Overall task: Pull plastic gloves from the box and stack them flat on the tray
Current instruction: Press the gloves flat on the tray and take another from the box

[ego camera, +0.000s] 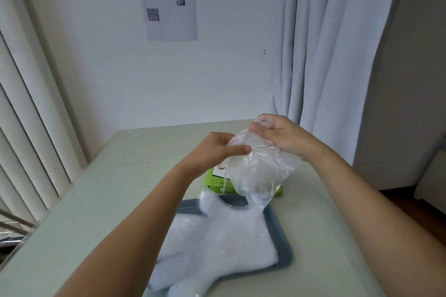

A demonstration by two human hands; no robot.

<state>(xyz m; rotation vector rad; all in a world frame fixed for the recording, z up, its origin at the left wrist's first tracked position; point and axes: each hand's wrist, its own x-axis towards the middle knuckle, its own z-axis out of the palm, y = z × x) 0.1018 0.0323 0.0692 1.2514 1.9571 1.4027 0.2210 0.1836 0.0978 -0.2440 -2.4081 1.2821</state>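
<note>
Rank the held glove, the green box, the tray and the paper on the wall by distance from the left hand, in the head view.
1. Held glove, pinched by the left hand itself.
2. Green box and tray, both just below: too close to call.
3. Paper, far off on the wall.

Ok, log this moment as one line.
left hand, right hand: pinch plastic glove in air | glove stack: on grey tray | green box: beyond tray
</note>
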